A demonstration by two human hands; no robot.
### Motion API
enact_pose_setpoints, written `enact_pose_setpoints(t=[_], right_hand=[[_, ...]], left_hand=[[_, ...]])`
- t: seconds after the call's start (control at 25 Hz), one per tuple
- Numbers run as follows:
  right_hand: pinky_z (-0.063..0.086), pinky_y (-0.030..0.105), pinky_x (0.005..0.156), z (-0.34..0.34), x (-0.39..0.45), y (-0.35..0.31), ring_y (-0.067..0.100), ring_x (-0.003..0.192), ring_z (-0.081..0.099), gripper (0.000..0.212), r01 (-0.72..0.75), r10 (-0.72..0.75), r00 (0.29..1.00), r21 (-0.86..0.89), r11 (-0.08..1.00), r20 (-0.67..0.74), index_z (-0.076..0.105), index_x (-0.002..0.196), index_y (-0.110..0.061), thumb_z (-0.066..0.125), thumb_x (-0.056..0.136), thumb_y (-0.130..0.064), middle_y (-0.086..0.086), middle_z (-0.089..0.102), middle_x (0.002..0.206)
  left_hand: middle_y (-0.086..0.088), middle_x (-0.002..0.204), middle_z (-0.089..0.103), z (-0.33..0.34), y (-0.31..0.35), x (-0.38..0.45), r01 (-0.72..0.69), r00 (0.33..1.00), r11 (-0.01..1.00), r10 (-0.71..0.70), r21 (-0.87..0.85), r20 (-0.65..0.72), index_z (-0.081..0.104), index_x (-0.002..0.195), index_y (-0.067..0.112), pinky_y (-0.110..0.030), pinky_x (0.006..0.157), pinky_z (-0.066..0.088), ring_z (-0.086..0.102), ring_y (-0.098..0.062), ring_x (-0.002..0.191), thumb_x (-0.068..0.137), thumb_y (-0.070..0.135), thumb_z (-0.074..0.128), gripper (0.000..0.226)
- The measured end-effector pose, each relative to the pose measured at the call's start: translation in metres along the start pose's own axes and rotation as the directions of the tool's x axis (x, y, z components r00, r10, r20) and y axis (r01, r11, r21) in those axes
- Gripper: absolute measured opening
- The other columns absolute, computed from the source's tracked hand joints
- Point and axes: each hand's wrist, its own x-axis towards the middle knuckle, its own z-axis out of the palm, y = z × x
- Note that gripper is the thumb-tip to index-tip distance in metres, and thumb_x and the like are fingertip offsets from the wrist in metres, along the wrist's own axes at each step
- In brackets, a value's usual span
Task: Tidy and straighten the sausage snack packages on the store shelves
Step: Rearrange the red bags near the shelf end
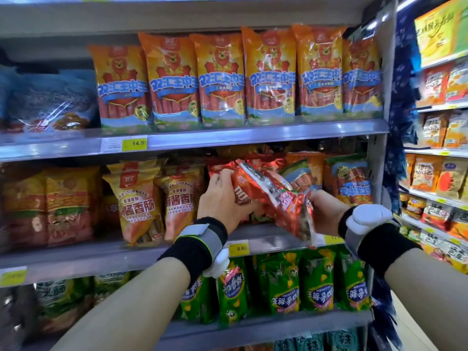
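Note:
I hold a shiny red sausage snack package [281, 201] tilted in front of the middle shelf [101, 257]. My left hand [222, 201] grips its upper left part, where a second red pack seems pressed behind it. My right hand [325, 211] grips its lower right side. More red packs [217, 168] stand on the shelf behind. Yellow-orange sausage packs [138, 201] lean unevenly to the left. A row of orange sausage packs [220, 77] stands upright on the upper shelf.
Green sausage packs [283, 285] fill the lower shelf. Price tags [239, 248] sit on the shelf edges. Blue bags [50, 102] lie at upper left. A neighbouring rack of snack bags [435, 173] stands to the right, past a grey upright [377, 160].

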Motion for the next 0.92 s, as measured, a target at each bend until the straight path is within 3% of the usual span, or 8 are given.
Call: enact_pose_setpoints(t=[0.12,0.24,0.4,0.48,0.6,0.76,0.84,0.92], right_hand=[[0.06,0.042,0.074,0.023,-0.004,0.007,0.036,0.087,0.073,0.04,0.0,-0.006,0.999,0.18,0.984,0.035,0.064,0.12,0.003,0.037,0.098,-0.016,0.023,0.072,0.108],[0.06,0.037,0.055,0.049,0.004,0.013,0.037,0.072,0.073,0.046,0.03,-0.027,1.0,0.306,0.952,-0.012,0.065,0.12,-0.002,0.036,0.103,-0.033,0.022,0.072,0.1],[0.061,0.046,0.054,0.074,0.028,0.014,0.038,0.08,0.07,0.04,0.006,0.021,0.999,0.5,0.866,-0.048,0.063,0.124,-0.008,0.044,0.101,-0.035,0.02,0.068,0.109],[0.057,0.041,0.044,0.082,0.043,0.012,0.037,0.087,0.063,0.04,0.026,0.046,0.992,0.549,0.835,-0.116,0.06,0.13,-0.009,0.043,0.101,-0.03,0.018,0.064,0.116],[0.053,0.036,0.038,0.093,0.06,0.011,0.039,0.087,0.058,0.038,0.086,0.076,0.972,0.636,0.767,-0.224,0.06,0.128,-0.007,0.039,0.1,-0.023,0.022,0.058,0.12],[0.053,0.037,0.035,0.102,0.066,0.002,0.048,0.111,0.054,0.036,0.122,0.084,0.968,0.742,0.659,-0.234,0.052,0.126,-0.002,0.037,0.102,-0.024,0.027,0.049,0.122],[0.059,0.041,0.047,0.103,0.067,-0.001,0.047,0.113,0.054,0.036,0.14,0.106,0.957,0.751,0.646,-0.269,0.051,0.129,-0.002,0.04,0.101,-0.022,0.026,0.051,0.125],[0.058,0.045,0.071,0.099,0.068,0.0,0.038,0.114,0.058,0.04,0.144,0.087,0.962,0.753,0.642,-0.258,0.055,0.133,-0.007,0.039,0.097,-0.015,0.019,0.06,0.129]], left_hand=[[-0.011,0.109,0.062,0.003,0.008,0.007,0.334,0.942,0.929,-0.334,-0.161,0.029,0.036,0.114,0.017,-0.041,0.074,0.052,0.064,-0.035,0.094,0.06,0.083,0.065,0.089],[-0.017,0.115,0.063,0.009,0.008,0.013,0.548,0.835,0.808,-0.544,-0.214,0.083,0.034,0.117,0.01,-0.041,0.079,0.048,0.064,-0.039,0.101,0.068,0.076,0.067,0.088],[-0.023,0.133,0.053,0.013,-0.011,0.027,0.706,0.708,0.667,-0.664,-0.238,0.239,0.015,0.144,0.0,-0.045,0.094,0.048,0.058,-0.041,0.115,0.07,0.071,0.069,0.115],[-0.025,0.142,0.047,0.011,-0.019,0.038,0.721,0.687,0.664,-0.649,-0.197,0.327,-0.002,0.151,0.002,-0.049,0.1,0.048,0.056,-0.043,0.12,0.06,0.073,0.073,0.137],[-0.029,0.153,0.029,0.01,-0.018,0.036,0.563,0.802,0.818,-0.506,-0.118,0.318,-0.013,0.155,0.015,-0.044,0.106,0.044,0.044,-0.044,0.133,0.075,0.048,0.072,0.121],[-0.016,0.165,-0.008,0.012,-0.025,0.014,0.293,0.922,0.931,-0.216,-0.216,0.32,0.009,0.153,0.046,-0.054,0.109,0.041,0.017,-0.043,0.148,0.066,0.042,0.055,0.099],[-0.012,0.166,-0.004,0.01,-0.027,0.007,0.147,0.962,0.918,-0.047,-0.368,0.268,0.021,0.152,0.047,-0.053,0.121,0.016,0.0,-0.034,0.152,0.071,0.047,0.052,0.087],[-0.001,0.163,0.018,0.007,-0.016,0.003,-0.041,0.971,0.896,0.14,-0.441,0.193,0.028,0.151,0.042,-0.04,0.12,0.008,0.007,-0.022,0.151,0.087,0.05,0.053,0.07]])
